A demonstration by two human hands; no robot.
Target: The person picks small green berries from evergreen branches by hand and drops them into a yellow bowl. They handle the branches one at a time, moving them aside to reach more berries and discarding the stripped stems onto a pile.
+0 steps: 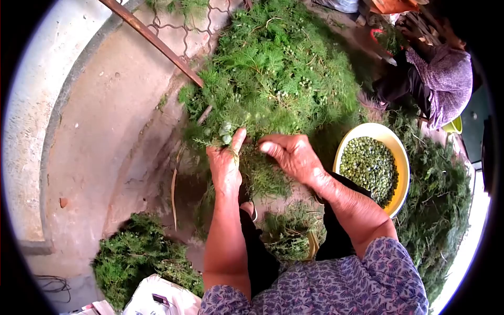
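Many green sprigs [278,68], concrete floor [105,136], yellow bowl [402,167]

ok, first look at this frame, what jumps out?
The big heap of feathery green plants fills the top centre. The left hand grips a sprig at its near edge, with the right hand beside it, fingers curled. At right, a yellow bowl holds green pods, and another person crouches at the upper right.
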